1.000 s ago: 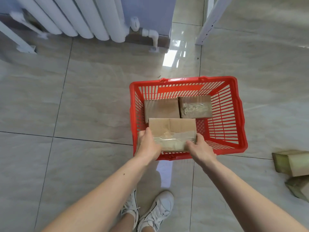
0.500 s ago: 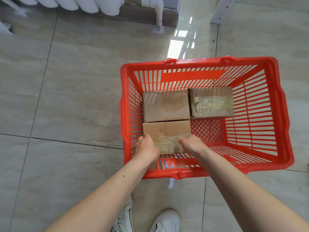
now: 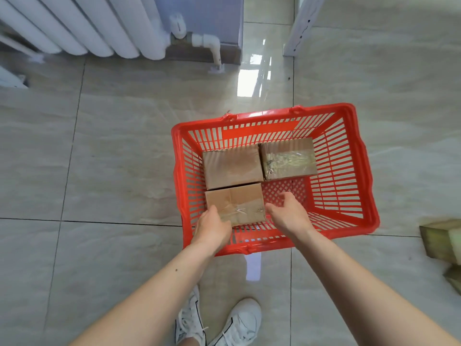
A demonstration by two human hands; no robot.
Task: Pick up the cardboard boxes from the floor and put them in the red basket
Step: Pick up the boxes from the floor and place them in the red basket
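A: Far left, what's by you?
B: White radiator [image 3: 74, 23] along the wall, w/ a pipe fitting [image 3: 199, 41] at its right end. Grey tile floor [image 3: 99, 158] below.

A: Your left hand?
B: Your left hand [image 3: 213, 228] is at the near left corner of the red basket [image 3: 359, 151], over its near rim. It touches the near box [image 3: 234, 203] on its left near edge; fingers are tucked under the hand, so I can't tell if they curl on the box or just rest there.

A: Where do the boxes sit?
B: 3 inside the basket. Near box lies flat in the near left part, clear tape across its top. Right behind it, touching, is the back left box [image 3: 232, 166]. Just beside that, on the right, the taped box [image 3: 288, 161] sits vs. the far wall.

A: Your right hand?
B: Your right hand [image 3: 289, 214] is just right of the near box, apart from it or barely at its edge, above the basket's lattice bottom. Fingers loosely spread, slightly bent, holding nothing.

A: Further right?
B: 2 more boxes on the floor at the right edge: floor box [image 3: 442, 242] and, nearer you, a lower floor box [image 3: 455, 278], both cut off by the frame. Your white sneakers [image 3: 219, 323] are at the bottom centre.
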